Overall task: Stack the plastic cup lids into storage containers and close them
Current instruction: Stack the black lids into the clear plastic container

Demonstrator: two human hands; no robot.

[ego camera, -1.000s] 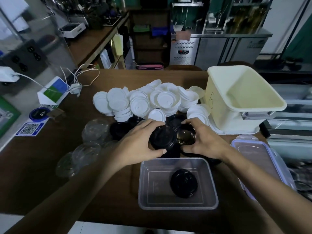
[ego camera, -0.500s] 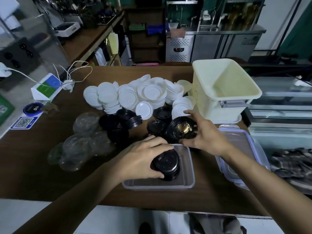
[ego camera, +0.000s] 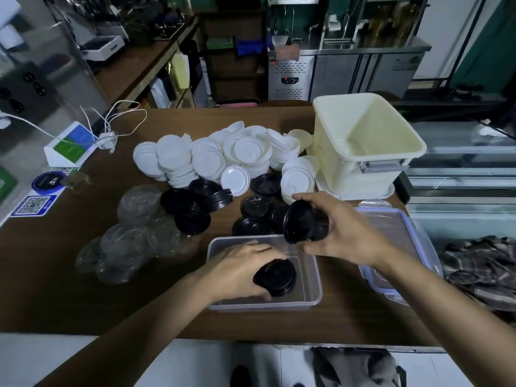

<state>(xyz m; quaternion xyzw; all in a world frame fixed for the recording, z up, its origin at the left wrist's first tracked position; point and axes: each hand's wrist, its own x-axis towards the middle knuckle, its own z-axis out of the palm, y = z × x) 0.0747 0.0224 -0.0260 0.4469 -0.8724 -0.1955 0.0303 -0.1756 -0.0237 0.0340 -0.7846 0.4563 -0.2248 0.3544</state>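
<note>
The left hand [ego camera: 237, 270] curled around a black lid stack [ego camera: 276, 277] inside the clear container [ego camera: 265, 305] at lower centre; the right hand [ego camera: 343, 233] gripped a tilted black stack [ego camera: 298, 222] over its far rim. Behind stood the cream bin [ego camera: 363, 143] at upper right, the white lid heap [ego camera: 212, 157], the blue-edged container lid [ego camera: 391, 227], and loose black lids [ego camera: 255, 206] crowding that far rim.

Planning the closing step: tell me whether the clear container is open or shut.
Open: the clear container has no lid; the left hand holds black lids inside it.
</note>
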